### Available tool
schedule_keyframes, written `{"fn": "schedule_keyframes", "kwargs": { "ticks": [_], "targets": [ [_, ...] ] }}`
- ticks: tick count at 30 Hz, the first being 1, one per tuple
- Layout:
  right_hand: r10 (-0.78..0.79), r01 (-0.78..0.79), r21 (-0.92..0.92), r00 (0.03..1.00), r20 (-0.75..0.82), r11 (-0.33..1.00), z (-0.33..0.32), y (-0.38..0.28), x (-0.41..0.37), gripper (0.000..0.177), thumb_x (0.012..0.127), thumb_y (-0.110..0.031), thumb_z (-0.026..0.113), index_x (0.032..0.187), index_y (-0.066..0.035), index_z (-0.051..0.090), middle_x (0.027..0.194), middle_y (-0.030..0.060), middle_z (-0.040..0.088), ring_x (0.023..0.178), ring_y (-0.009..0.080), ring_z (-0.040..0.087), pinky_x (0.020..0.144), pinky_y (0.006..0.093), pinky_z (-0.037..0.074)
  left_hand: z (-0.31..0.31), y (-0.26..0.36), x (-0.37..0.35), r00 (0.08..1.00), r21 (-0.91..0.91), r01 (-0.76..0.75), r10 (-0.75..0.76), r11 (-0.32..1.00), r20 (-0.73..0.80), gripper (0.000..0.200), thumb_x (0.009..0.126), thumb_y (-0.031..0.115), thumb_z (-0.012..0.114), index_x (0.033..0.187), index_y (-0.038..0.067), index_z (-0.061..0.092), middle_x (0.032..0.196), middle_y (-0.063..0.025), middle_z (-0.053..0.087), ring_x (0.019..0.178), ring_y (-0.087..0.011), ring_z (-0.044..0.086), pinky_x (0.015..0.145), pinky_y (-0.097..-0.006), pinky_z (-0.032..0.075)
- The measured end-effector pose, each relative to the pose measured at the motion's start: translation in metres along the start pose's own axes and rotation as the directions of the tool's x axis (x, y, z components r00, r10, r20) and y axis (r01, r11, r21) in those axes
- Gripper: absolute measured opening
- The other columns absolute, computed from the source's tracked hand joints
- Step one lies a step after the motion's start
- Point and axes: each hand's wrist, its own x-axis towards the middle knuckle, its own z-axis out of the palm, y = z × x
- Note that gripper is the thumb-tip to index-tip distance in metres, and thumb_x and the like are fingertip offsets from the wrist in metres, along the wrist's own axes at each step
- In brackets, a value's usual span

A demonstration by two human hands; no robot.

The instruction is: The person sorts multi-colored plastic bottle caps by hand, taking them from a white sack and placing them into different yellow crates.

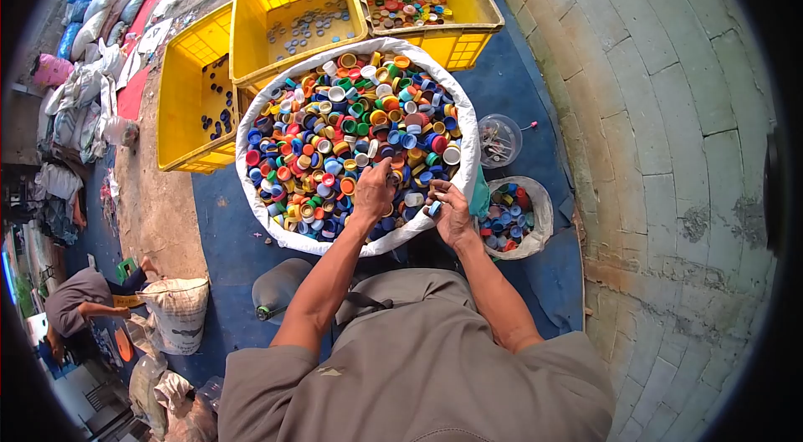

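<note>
A wide white sack (pixel 464 120) with a rolled rim is full of mixed coloured bottle caps (pixel 335 137). Over its near part is my left hand (pixel 374 191), fingers bent and closed down among the caps; a dark bit shows at the fingertips, too small to name. At the sack's near right rim, my right hand (pixel 452 214) pinches a light blue bottle cap (pixel 434 208) between thumb and fingers. Just right of that hand stands a smaller white sack (pixel 539 229) with more caps inside.
Behind the big sack stand three yellow crates: left (pixel 180 124), middle (pixel 251 24) and right (pixel 468 11), each holding caps. A clear tub (pixel 510 141) sits to the right, near a block wall (pixel 661 149). Another person (pixel 79 300) bends beside a woven sack (pixel 180 316) at left.
</note>
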Motion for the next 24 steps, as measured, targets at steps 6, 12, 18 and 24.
{"fn": "schedule_keyframes", "kwargs": {
  "ticks": [6,12,18,24],
  "targets": [
    [0.013,-0.014,-0.133,1.000,-0.008,0.991,-0.012,0.012,-0.002,0.034,0.080,-0.011,0.060,0.111,-0.003,0.051,0.086,0.0056,0.054,0.070,0.0135,0.053,0.065,0.0281,0.047,0.006,-0.006,0.000,0.997,0.007,-0.056,0.056,0.998,-0.058,0.034,0.074,0.003,0.068,0.106,0.006,0.060,0.089,-0.0119,0.066,0.080,-0.0301,0.060,0.072,-0.0390,0.048],
    [-0.166,0.148,-0.647,0.986,0.033,0.748,-0.006,0.010,-0.002,0.046,0.080,-0.019,0.072,0.117,0.002,0.056,0.091,0.0057,0.062,0.073,0.0088,0.057,0.066,0.0221,0.046,-0.012,0.039,0.003,0.968,-0.299,0.205,-0.239,0.932,-0.082,0.021,0.075,0.005,0.071,0.095,0.003,0.064,0.085,-0.0097,0.069,0.078,-0.0201,0.067,0.070,-0.0309,0.052],
    [-0.252,0.215,-0.515,0.968,-0.003,0.830,0.000,-0.015,-0.005,0.036,0.085,-0.025,0.071,0.109,0.001,0.062,0.080,0.0000,0.062,0.065,0.0043,0.053,0.059,0.0164,0.042,0.007,0.090,0.008,0.959,-0.450,0.243,-0.282,0.859,-0.022,0.021,0.077,0.009,0.072,0.094,0.000,0.065,0.084,-0.0086,0.070,0.077,-0.0145,0.067,0.070,-0.0266,0.051],
    [-0.253,0.188,-0.262,0.937,-0.241,0.947,-0.045,-0.043,0.003,0.028,0.088,-0.027,0.068,0.098,-0.001,0.064,0.074,-0.0006,0.061,0.053,0.0019,0.046,0.045,0.0180,0.033,0.031,0.121,0.021,0.951,-0.513,0.307,-0.284,0.802,0.125,0.030,0.081,0.020,0.072,0.102,-0.001,0.065,0.093,-0.0097,0.069,0.087,-0.0153,0.064,0.079,-0.0274,0.049]
  ]
}}
